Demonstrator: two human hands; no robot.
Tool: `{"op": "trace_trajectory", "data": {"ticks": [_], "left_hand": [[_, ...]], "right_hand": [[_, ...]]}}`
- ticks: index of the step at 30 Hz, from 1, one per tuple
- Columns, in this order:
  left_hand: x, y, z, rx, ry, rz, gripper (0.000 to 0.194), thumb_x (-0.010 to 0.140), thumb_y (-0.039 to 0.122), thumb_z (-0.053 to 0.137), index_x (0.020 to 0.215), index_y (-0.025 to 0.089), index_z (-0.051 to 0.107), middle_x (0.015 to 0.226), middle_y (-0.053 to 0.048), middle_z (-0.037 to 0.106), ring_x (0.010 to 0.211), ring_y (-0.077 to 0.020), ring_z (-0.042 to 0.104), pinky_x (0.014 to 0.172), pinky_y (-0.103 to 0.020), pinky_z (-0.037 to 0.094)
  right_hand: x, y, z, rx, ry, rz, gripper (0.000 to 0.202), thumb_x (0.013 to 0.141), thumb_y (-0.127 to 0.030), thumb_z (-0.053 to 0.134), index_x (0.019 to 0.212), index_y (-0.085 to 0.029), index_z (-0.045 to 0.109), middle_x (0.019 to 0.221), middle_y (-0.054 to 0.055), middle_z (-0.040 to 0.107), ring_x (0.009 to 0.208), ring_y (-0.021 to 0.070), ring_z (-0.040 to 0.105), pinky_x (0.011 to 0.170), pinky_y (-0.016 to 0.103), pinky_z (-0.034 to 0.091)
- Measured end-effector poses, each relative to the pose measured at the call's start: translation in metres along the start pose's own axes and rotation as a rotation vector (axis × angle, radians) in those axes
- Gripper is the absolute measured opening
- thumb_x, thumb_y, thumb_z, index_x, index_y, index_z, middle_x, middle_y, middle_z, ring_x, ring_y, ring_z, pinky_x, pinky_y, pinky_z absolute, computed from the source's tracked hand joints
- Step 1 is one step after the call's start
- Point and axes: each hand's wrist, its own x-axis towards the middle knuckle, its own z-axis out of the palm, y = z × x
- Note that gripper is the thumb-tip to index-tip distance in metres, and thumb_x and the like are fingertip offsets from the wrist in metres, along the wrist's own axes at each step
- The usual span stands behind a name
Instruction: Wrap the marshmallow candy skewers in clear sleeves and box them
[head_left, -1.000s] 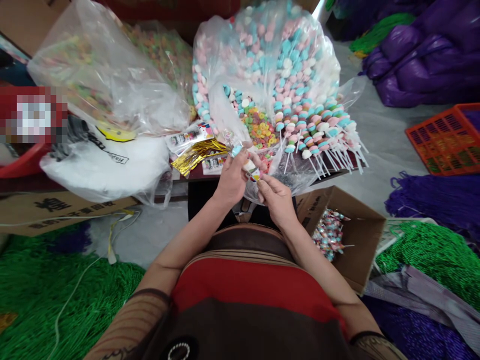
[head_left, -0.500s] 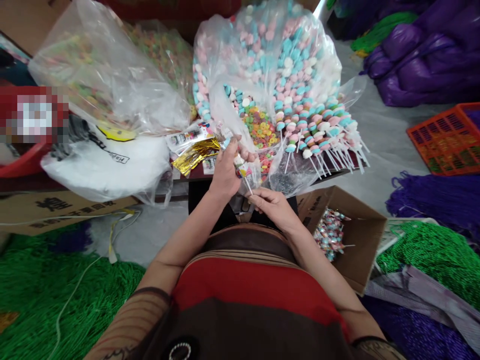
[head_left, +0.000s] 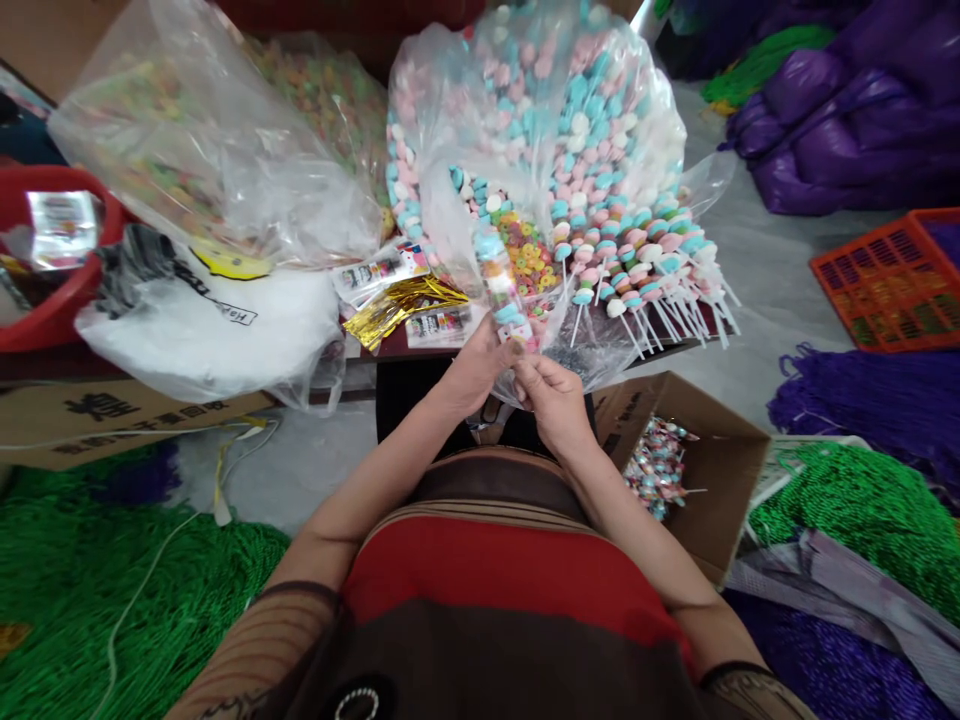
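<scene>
A candy skewer in a clear printed wrapper (head_left: 501, 285) points away from me, its pink, white and blue sweets showing through the plastic. Its lower end is pinched by my left hand (head_left: 480, 368), fingers closed. Right beside it, my right hand (head_left: 551, 395) is closed at the bottom of the wrapper, where the stick is hidden by the fingers. Gold twist ties (head_left: 397, 308) lie left of the skewer, among flat printed wrappers (head_left: 382, 272). Unwrapped candy skewers (head_left: 637, 260) lie piled to the right, their white sticks toward me.
Behind stand a big bag of pink and blue candies (head_left: 525, 90) and a bag of gummy rings (head_left: 180, 130). A red basin (head_left: 112, 215) is at left. An open carton (head_left: 720, 480) with wrapped skewers stands low right, near an orange crate (head_left: 885, 280).
My left hand has slid down from the upper part of the wrapper to its lower end, next to my right hand. The skewer's wrapped sweets are now uncovered to view.
</scene>
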Motion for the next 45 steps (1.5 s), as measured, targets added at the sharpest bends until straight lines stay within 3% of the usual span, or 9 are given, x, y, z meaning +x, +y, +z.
{"op": "trace_trajectory", "data": {"ticks": [4, 11, 19, 23, 27, 30, 39, 42, 45], "left_hand": [[0.007, 0.007, -0.010, -0.030, -0.009, -0.018, 0.066, 0.058, 0.071, 0.087, 0.103, 0.025, 0.071, 0.091, -0.002, 0.072, 0.077, -0.0146, 0.066, 0.066, -0.026, 0.050], [0.010, 0.001, -0.006, 0.058, 0.098, 0.018, 0.042, 0.060, 0.042, 0.095, 0.087, 0.019, 0.073, 0.073, 0.005, 0.067, 0.067, -0.0086, 0.058, 0.066, -0.022, 0.047], [0.003, -0.015, -0.007, 0.239, 0.082, 0.016, 0.051, 0.068, 0.068, 0.081, 0.074, 0.019, 0.069, 0.064, 0.003, 0.063, 0.059, -0.0110, 0.054, 0.060, -0.025, 0.046], [0.006, -0.012, -0.013, 0.226, 0.101, 0.064, 0.050, 0.071, 0.068, 0.080, 0.073, 0.019, 0.068, 0.063, 0.004, 0.060, 0.060, -0.0102, 0.052, 0.063, -0.024, 0.045], [0.005, -0.004, -0.016, 0.323, -0.001, 0.080, 0.051, 0.076, 0.070, 0.075, 0.072, 0.019, 0.067, 0.065, 0.001, 0.064, 0.060, -0.0112, 0.054, 0.062, -0.025, 0.043], [0.002, -0.004, -0.010, 0.396, -0.049, 0.065, 0.055, 0.077, 0.074, 0.071, 0.071, 0.019, 0.065, 0.063, 0.000, 0.063, 0.057, -0.0121, 0.052, 0.058, -0.027, 0.040], [-0.001, -0.006, -0.007, 0.469, -0.081, 0.059, 0.060, 0.076, 0.079, 0.067, 0.069, 0.019, 0.060, 0.060, 0.002, 0.060, 0.056, -0.0117, 0.050, 0.058, -0.027, 0.041], [0.001, -0.008, -0.010, 0.493, -0.113, 0.038, 0.062, 0.078, 0.080, 0.064, 0.071, 0.018, 0.059, 0.059, 0.002, 0.059, 0.056, -0.0115, 0.050, 0.060, -0.027, 0.042], [0.003, -0.008, -0.011, 0.460, -0.090, 0.044, 0.056, 0.078, 0.073, 0.071, 0.080, 0.018, 0.061, 0.064, 0.003, 0.062, 0.059, -0.0108, 0.052, 0.060, -0.025, 0.043]], "right_hand": [[0.000, 0.003, -0.002, 0.022, 0.021, 0.004, 0.050, 0.081, -0.071, 0.070, 0.082, -0.020, 0.071, 0.054, -0.007, 0.046, 0.048, 0.0089, 0.035, 0.047, 0.025, 0.029], [-0.002, 0.003, -0.001, 0.025, 0.029, 0.029, 0.050, 0.081, -0.069, 0.070, 0.089, -0.019, 0.074, 0.055, -0.007, 0.046, 0.048, 0.0093, 0.036, 0.047, 0.024, 0.029], [-0.001, -0.004, 0.000, -0.199, 0.107, -0.147, 0.046, 0.091, -0.063, 0.060, 0.073, -0.021, 0.065, 0.058, -0.004, 0.048, 0.055, 0.0118, 0.043, 0.055, 0.027, 0.037], [0.001, -0.012, -0.015, -0.202, 0.005, -0.123, 0.047, 0.092, -0.064, 0.059, 0.080, -0.020, 0.071, 0.058, -0.003, 0.055, 0.053, 0.0123, 0.048, 0.056, 0.028, 0.042], [0.009, -0.023, -0.031, -0.152, 0.227, -0.222, 0.042, 0.093, -0.061, 0.061, 0.090, -0.022, 0.075, 0.071, 0.000, 0.064, 0.064, 0.0138, 0.056, 0.063, 0.029, 0.047], [0.018, -0.028, -0.028, -0.070, 0.189, -0.203, 0.037, 0.085, -0.058, 0.072, 0.097, -0.023, 0.074, 0.080, 0.001, 0.069, 0.069, 0.0149, 0.060, 0.066, 0.030, 0.052], [0.027, -0.024, -0.007, 0.274, 0.051, -0.005, 0.040, 0.070, -0.055, 0.086, 0.069, -0.021, 0.065, 0.058, -0.006, 0.057, 0.048, 0.0098, 0.048, 0.051, 0.027, 0.047], [0.028, -0.021, -0.008, 0.298, 0.056, -0.022, 0.041, 0.069, -0.053, 0.087, 0.063, -0.021, 0.062, 0.057, -0.005, 0.057, 0.047, 0.0104, 0.049, 0.050, 0.028, 0.047], [0.027, -0.015, -0.009, 0.225, 0.145, -0.108, 0.035, 0.076, -0.051, 0.082, 0.069, -0.022, 0.064, 0.059, -0.005, 0.059, 0.053, 0.0122, 0.053, 0.058, 0.028, 0.051]]}}
